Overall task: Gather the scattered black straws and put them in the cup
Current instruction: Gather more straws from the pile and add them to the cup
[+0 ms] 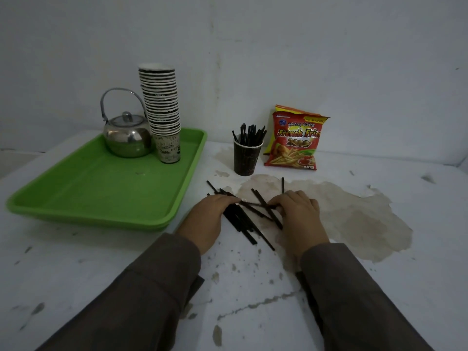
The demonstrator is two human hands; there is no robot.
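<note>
Several black straws [247, 219] lie crossed in a loose pile on the white table, between my two hands. My left hand [206, 222] rests palm down on the pile's left side, fingertips touching straws. On the pile's right side, my right hand [300, 219] pinches a straw's end with its fingertips. One straw [283, 184] lies apart just beyond my right hand. A dark paper cup [247, 158] stands upright farther back, holding several black straws that stick up out of it.
A green tray [101, 188] at the left carries a steel kettle [126, 138] and a tall stack of paper cups [163, 110]. A red snack bag [295, 140] leans by the wall right of the cup. The wall runs behind, and brown stains mark the table.
</note>
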